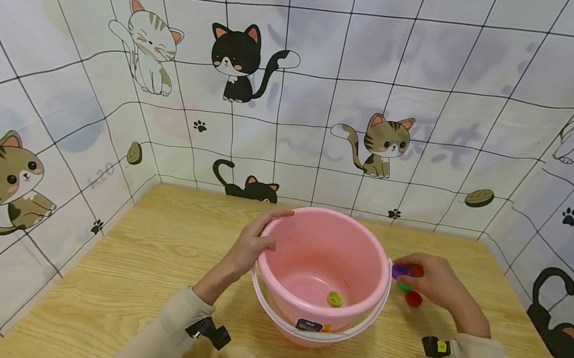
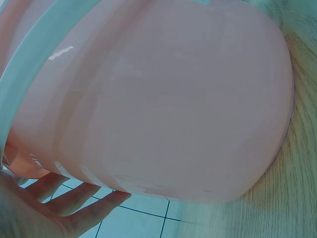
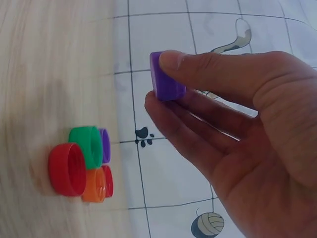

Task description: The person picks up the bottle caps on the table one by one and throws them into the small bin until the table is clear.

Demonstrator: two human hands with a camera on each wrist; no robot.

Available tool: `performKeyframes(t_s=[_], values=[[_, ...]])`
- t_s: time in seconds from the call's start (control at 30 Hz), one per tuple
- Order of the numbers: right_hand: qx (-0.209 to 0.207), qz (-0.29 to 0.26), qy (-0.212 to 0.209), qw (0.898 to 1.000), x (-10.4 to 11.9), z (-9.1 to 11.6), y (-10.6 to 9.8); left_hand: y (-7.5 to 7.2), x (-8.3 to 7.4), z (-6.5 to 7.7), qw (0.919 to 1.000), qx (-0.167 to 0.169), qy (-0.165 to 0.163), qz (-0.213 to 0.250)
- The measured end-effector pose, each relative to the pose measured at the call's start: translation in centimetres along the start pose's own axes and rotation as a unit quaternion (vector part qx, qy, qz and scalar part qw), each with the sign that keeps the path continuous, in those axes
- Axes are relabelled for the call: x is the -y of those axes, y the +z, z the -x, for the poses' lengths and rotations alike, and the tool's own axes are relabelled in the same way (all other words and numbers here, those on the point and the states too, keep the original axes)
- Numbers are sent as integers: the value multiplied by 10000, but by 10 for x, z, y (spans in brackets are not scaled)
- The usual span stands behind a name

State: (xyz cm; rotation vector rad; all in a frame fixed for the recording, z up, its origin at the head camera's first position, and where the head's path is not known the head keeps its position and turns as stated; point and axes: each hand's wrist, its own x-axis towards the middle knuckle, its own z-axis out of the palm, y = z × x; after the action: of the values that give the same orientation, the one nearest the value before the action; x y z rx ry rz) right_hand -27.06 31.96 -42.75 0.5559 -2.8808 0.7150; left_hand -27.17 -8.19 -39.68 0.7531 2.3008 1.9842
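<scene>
1. The right hand [image 1: 437,281] has a small round purple plastic cap [image 3: 168,84] in its grip. The thumb presses one side and fingertips hold the other, so the grip is closed on it.
2. The purple cap is at the tips of the fingers, away from the palm. It is just right of the big round pink plastic bucket [image 1: 319,242]. In the right wrist view, a gap shows between it and the loose caps.
3. The left hand [image 1: 249,247] grips the left side of the bucket's rim. Its thumb goes over the edge to the inside, and its other fingers are on the outside.
4. The bucket stands upright on the light brown wooden table [image 1: 171,248]. Its curved white plastic handle [image 1: 330,337] hangs down on the near side, just by a small dark label [image 1: 308,325].
5. Inside the bucket is a small round yellow-green plastic cap [image 1: 334,299]. It sits on the bottom, toward the near right.
6. More plastic caps lie in a bunch on the table, right of the bucket: a bigger red cap [image 3: 67,169], a green cap [image 3: 85,147], an orange cap [image 3: 93,186], a second purple cap [image 3: 105,145] and a smaller red cap [image 3: 109,181]. I can't tell which ones touch.
</scene>
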Motion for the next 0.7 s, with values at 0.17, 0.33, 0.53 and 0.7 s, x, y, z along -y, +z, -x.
performKeyframes(t_s=[0.17, 0.33, 0.53, 0.7], values=[[-28, -307, -86, 9995, 7, -1, -4, 0, 0, 0, 10000, -2, 49, 10], [-15, -555, -158, 9983, 15, -1, -8, 0, 0, 0, 10000, 6, 73, 42], [-19, -609, -232, 9979, 24, -1, -13, 0, 1, 0, 10000, 11, 21, 83], [-41, -564, -282, 9980, 27, 0, -14, 0, 1, 0, 10000, 16, 29, 82]])
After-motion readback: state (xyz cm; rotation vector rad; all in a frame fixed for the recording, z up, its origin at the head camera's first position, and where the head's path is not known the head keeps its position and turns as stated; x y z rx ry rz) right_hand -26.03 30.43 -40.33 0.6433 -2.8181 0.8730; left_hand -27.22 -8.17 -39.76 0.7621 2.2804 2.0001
